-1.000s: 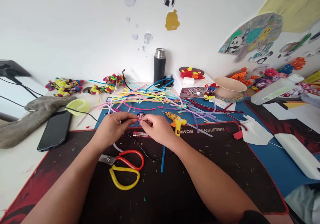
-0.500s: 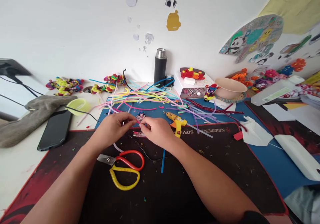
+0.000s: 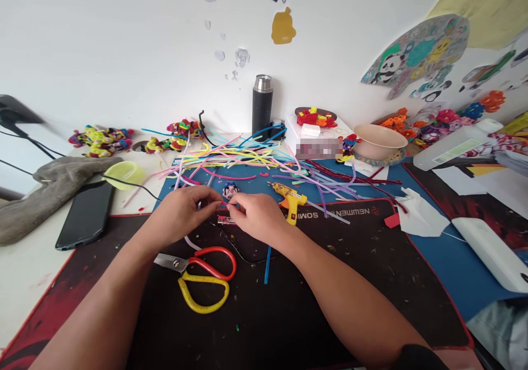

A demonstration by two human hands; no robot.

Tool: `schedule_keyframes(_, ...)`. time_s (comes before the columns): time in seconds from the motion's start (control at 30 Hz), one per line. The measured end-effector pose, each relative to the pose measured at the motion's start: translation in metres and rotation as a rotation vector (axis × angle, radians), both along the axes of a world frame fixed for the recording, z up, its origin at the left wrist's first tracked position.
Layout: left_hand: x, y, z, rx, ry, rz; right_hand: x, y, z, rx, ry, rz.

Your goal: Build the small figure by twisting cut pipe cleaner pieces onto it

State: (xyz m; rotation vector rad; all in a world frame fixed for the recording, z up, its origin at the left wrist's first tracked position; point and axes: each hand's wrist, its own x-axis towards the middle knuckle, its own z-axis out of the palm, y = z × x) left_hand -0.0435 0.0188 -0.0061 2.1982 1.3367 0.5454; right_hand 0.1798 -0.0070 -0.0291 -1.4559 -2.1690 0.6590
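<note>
Both hands meet over the far edge of the black mat. My left hand (image 3: 187,211) pinches one end of a short pink piece (image 3: 223,203), and my right hand (image 3: 250,211) pinches its other end; the fingertips nearly touch. Just behind them lies a small white, blue and pink figure (image 3: 231,189). A lighter-like pink item (image 3: 225,221) sits below the fingers, partly covered by my right hand. Nearer to me are scissors with red and yellow handles (image 3: 204,278). To the right of my right hand rests a yellow glue gun (image 3: 291,199).
Many coloured pipe cleaners (image 3: 231,155) spread behind the hands. Further back are a black flask (image 3: 262,106), a white box (image 3: 292,133) and a beige bowl (image 3: 380,141). A phone (image 3: 86,214) lies left, a bottle (image 3: 456,145) right. A blue stick (image 3: 268,265) lies near the right forearm.
The whole view has shifted slightly, with things appearing a little further left and up. Both hands keep their pinch on the pink piece, with hardly any movement between them.
</note>
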Motion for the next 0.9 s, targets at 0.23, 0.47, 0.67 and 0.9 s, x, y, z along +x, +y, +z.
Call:
schedule_keyframes(0.23,0.008,-0.005,0.006,-0.03,-0.059,0.052,0.0,0.0,0.001,-0.036,0.107,-0.017)
schedule_keyframes(0.47,0.025,-0.011,0.008,-0.124,-0.311,0.266,-0.005,0.002,-0.01,-0.061,0.406,-0.032)
schedule_keyframes(0.67,0.044,-0.011,-0.005,-0.275,-0.754,0.421,-0.015,0.005,-0.016,-0.175,0.667,-0.056)
schedule_keyframes(0.9,0.036,-0.003,-0.02,-0.478,-0.946,0.348,-0.011,0.004,-0.01,-0.341,0.809,-0.035)
